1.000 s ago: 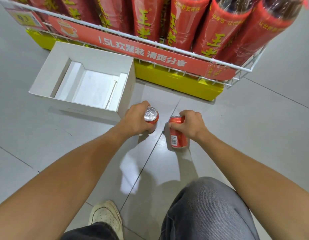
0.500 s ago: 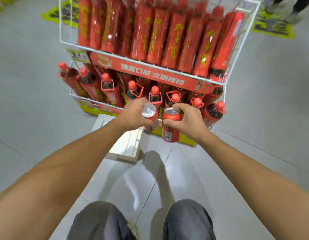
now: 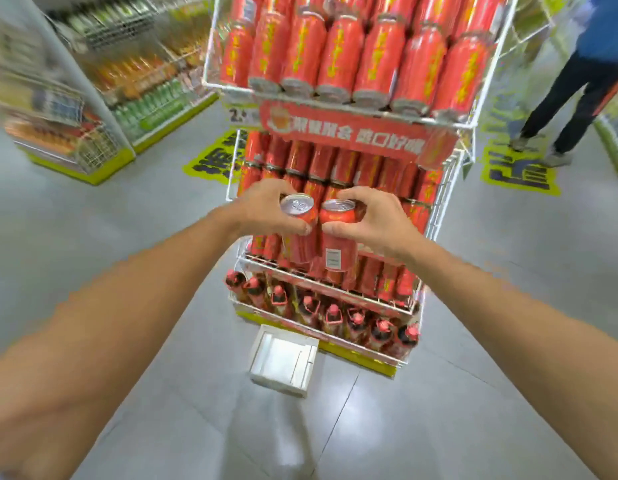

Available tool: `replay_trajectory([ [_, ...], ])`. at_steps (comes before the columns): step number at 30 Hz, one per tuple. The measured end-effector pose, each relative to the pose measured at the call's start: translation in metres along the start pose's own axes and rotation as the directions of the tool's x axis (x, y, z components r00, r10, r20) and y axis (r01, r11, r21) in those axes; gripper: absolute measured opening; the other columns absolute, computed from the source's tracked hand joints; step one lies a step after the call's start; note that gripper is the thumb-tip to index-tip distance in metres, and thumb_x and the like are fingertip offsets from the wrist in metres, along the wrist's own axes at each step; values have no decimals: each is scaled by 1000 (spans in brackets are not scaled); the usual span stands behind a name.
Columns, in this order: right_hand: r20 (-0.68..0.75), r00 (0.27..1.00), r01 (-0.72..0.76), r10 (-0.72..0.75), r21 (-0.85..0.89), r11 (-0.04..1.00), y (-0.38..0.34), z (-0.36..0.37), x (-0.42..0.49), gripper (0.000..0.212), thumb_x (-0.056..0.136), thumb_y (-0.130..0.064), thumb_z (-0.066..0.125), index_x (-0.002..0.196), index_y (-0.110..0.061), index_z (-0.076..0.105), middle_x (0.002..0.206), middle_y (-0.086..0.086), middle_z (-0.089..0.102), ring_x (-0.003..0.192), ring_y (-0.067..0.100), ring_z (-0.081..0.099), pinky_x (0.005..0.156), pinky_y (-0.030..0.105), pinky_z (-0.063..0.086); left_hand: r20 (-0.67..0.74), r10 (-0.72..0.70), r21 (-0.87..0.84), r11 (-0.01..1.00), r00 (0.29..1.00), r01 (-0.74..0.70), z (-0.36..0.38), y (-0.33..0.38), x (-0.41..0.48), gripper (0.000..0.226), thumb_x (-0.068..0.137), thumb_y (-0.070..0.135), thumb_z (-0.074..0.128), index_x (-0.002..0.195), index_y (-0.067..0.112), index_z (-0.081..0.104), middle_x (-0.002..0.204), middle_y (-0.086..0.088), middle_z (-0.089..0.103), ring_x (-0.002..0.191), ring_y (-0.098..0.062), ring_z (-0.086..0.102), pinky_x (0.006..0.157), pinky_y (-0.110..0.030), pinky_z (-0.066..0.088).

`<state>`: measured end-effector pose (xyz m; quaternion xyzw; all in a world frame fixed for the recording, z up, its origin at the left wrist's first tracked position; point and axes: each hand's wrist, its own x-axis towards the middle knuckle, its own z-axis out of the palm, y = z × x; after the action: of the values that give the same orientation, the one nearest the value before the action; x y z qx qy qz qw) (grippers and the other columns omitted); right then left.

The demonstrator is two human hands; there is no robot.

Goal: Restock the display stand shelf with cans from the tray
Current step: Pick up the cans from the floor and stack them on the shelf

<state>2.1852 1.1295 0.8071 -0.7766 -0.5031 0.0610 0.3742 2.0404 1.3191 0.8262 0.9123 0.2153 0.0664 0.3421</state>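
My left hand [image 3: 262, 207] grips a red can [image 3: 298, 233] with a silver top. My right hand [image 3: 373, 216] grips a second red can [image 3: 337, 247] with a white barcode label. Both cans are upright, side by side and touching, held in front of the middle shelf [image 3: 321, 275] of the white wire display stand [image 3: 449, 188]. That shelf holds rows of red cans behind my hands. The white cardboard tray [image 3: 283, 363] lies on the floor at the stand's foot, with no cans inside.
The top shelf holds tall red cans [image 3: 338, 53]; the bottom shelf holds dark bottles with red caps [image 3: 332, 313]. A person in dark trousers [image 3: 570, 95] stands at the far right. Stocked store shelves [image 3: 103, 84] run along the left. Grey tiled floor surrounds the stand.
Both hands rose with their cans from near the floor to the middle shelf height. The view tilted up, and the tray now lies far below.
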Motion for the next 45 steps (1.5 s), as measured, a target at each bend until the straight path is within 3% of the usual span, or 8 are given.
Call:
replay_trajectory([
  [5, -94, 980, 175, -176, -18, 984, -83, -77, 47, 67, 72, -53, 88, 118, -7, 75, 114, 6, 76, 108, 21, 70, 98, 39, 51, -108, 69, 1, 998, 992, -70, -100, 72, -14, 53, 64, 47, 88, 76, 6, 58, 70, -5, 47, 63, -15, 46, 57, -31, 35],
  [8, -128, 972, 196, -199, -31, 980, -111, -94, 66, 65, 70, -57, 86, 113, -10, 78, 104, 2, 77, 97, 16, 70, 90, 37, 53, -181, 69, -49, 996, 981, -79, -136, 82, -16, 50, 60, 45, 90, 78, 7, 63, 71, -6, 54, 66, -18, 54, 61, -38, 49],
  [14, -129, 973, 181, -190, -79, 980, -144, -96, 107, 69, 65, -65, 84, 105, -8, 78, 98, 8, 77, 93, 24, 71, 88, 48, 54, -107, 137, -58, 988, 985, -144, -185, 80, 3, 46, 74, 28, 90, 81, -9, 63, 69, -21, 58, 62, -28, 62, 64, -40, 54],
  [17, -174, 968, 161, -181, -124, 979, -162, -98, 136, 63, 69, -59, 86, 103, -7, 78, 99, 12, 76, 94, 27, 70, 87, 48, 52, -67, 184, -60, 980, 981, -188, -218, 74, 26, 49, 73, 31, 89, 97, -6, 68, 89, -34, 68, 82, -44, 73, 77, -55, 63],
  [22, -253, 956, 112, -150, -156, 981, -185, -100, 187, 67, 67, -64, 84, 101, -6, 77, 98, 16, 76, 95, 32, 69, 88, 53, 51, -44, 267, -82, 959, 963, -270, -267, 67, 73, 44, 77, 26, 89, 113, 13, 68, 82, -11, 65, 73, -23, 67, 77, -54, 63],
  [29, -257, 963, 34, -76, -164, 986, -187, -94, 244, 66, 70, -59, 87, 105, -3, 77, 104, 19, 75, 101, 32, 67, 93, 51, 50, -36, 300, -53, 952, 953, -302, -299, 48, 131, 51, 72, 33, 91, 117, 19, 71, 109, -20, 68, 79, -24, 70, 70, -55, 64],
  [36, -264, 953, 99, -152, -205, 974, -184, -96, 309, 70, 67, -62, 86, 96, 1, 77, 98, 19, 75, 97, 34, 69, 88, 52, 53, -34, 248, -27, 968, 968, -249, -324, 41, 169, 42, 77, 28, 88, 114, 14, 74, 108, -23, 73, 94, -35, 76, 73, -55, 64],
  [45, -280, 950, 82, -141, -212, 974, -169, -94, 372, 78, 64, -74, 75, 81, 2, 72, 81, 23, 71, 73, 32, 61, 71, 44, 49, 30, 215, 33, 976, 976, -216, -344, 21, 215, 45, 73, 31, 90, 112, 17, 74, 102, -17, 74, 91, -32, 77, 70, -52, 65],
])
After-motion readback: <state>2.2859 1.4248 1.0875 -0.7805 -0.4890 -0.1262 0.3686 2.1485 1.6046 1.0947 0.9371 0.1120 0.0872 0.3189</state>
